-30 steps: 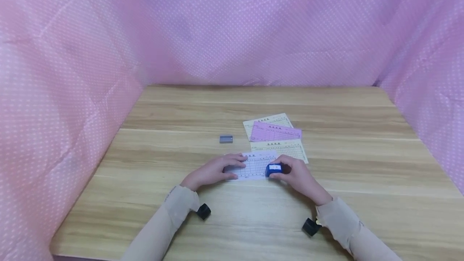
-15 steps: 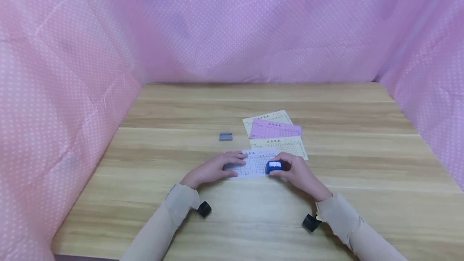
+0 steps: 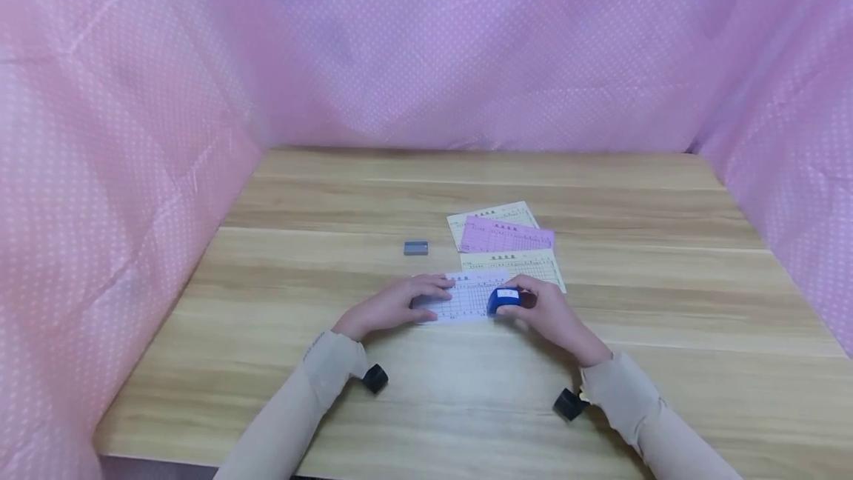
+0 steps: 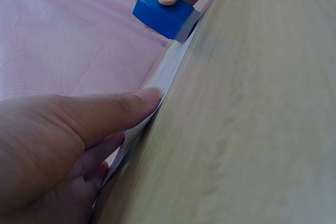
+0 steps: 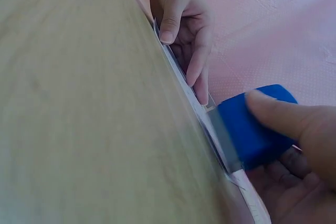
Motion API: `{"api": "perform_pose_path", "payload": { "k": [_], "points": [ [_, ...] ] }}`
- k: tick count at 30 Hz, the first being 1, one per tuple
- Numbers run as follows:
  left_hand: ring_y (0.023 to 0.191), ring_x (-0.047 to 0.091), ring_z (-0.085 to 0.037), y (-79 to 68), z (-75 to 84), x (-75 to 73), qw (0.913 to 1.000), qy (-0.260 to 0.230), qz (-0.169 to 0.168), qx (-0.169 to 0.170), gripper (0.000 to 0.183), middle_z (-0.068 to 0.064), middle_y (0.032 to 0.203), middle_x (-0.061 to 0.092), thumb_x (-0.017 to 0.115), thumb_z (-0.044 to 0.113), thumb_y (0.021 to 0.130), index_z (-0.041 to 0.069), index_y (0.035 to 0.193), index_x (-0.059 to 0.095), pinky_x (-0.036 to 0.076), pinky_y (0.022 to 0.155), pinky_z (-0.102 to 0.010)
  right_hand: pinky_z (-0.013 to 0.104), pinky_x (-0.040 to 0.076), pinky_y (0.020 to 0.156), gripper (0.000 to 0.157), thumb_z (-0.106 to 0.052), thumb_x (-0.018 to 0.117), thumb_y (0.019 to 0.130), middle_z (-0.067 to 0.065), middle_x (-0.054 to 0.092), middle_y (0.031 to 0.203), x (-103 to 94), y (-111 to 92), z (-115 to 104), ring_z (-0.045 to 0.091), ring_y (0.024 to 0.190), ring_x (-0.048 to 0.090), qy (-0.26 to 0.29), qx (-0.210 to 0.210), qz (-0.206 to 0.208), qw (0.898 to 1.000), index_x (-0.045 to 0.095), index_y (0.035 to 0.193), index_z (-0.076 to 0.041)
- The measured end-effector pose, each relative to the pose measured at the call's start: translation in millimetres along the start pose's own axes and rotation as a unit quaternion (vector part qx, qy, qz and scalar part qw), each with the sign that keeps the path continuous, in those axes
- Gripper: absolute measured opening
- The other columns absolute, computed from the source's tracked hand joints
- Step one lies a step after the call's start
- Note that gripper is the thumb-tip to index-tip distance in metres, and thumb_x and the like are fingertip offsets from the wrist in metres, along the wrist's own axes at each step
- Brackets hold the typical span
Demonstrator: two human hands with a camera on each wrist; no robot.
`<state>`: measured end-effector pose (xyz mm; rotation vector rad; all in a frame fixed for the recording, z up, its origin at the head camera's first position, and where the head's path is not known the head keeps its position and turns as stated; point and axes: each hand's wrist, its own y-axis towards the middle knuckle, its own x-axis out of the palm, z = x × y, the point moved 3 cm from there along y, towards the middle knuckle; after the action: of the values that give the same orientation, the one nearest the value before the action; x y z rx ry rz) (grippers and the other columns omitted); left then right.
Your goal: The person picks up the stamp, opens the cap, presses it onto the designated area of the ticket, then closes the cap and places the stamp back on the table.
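Note:
My right hand (image 3: pixel 548 315) grips a blue stamp (image 3: pixel 501 302) between thumb and fingers, at the right end of a white printed form (image 3: pixel 466 302). In the right wrist view the stamp's grey base (image 5: pixel 226 137) is tilted, one edge at the paper. My left hand (image 3: pixel 396 304) lies on the form's left part with fingers extended, holding it down. Its thumb (image 4: pixel 142 100) presses the near edge in the left wrist view, where the form's left edge stands slightly off the table. The left fingers hide part of the form.
Beyond the form lie a pale yellow form (image 3: pixel 526 267), a purple form (image 3: pixel 508 235) and another pale form (image 3: pixel 489 215), overlapping. A small grey translucent cap-like block (image 3: pixel 416 248) sits left of them on the wooden table (image 3: pixel 333 198). Pink dotted cloth (image 3: pixel 466 50) encloses the table.
The stamp has tipped slightly and shifted a little away from me in the right hand. The left hand stays on the form. The head view has shifted slightly.

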<state>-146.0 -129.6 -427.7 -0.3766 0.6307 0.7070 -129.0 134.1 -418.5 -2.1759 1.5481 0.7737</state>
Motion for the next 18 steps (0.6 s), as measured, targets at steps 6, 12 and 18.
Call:
{"api": "perform_pose_path", "payload": {
  "k": [6, 12, 18],
  "points": [
    [0.146, 0.032, -0.018, 0.2, -0.5, -0.8, 1.0000, 0.003, -0.004, 0.001, 0.042, 0.004, 0.151, 0.045, 0.067, 0.020, 0.091, 0.015, 0.133, 0.059, 0.030, 0.117, -0.042, 0.016, 0.050, 0.076, 0.038, -0.020, 0.070, 0.089, 0.017, 0.064, 0.117, -8.6, 2.3, 6.6, 0.008, 0.091, 0.059, 0.171, 0.111, 0.012, 0.979, 0.060, 0.119, 0.001],
    [0.146, 0.032, -0.017, 0.3, -0.9, -0.7, 1.0000, 0.002, 0.000, -0.001, 0.043, 0.004, 0.150, 0.046, 0.068, 0.019, 0.090, 0.015, 0.132, 0.059, 0.030, 0.118, -0.041, 0.016, 0.045, 0.072, 0.049, -0.030, 0.059, 0.097, 0.015, 0.050, 0.139, -12.6, 1.0, 10.9, 0.016, 0.104, 0.052, 0.258, 0.207, -0.017, 0.944, 0.047, 0.136, -0.003],
    [0.145, 0.033, -0.018, 1.0, -0.9, -0.5, 1.0000, -0.004, 0.000, 0.001, 0.043, 0.001, 0.151, 0.045, 0.068, 0.017, 0.091, 0.014, 0.133, 0.059, 0.030, 0.118, -0.042, 0.025, 0.043, 0.103, 0.055, -0.029, 0.054, 0.100, 0.015, 0.033, 0.154, -13.2, 0.3, 10.4, 0.025, 0.131, 0.037, 0.290, 0.230, -0.026, 0.929, 0.037, 0.144, -0.002]
  ]
}}
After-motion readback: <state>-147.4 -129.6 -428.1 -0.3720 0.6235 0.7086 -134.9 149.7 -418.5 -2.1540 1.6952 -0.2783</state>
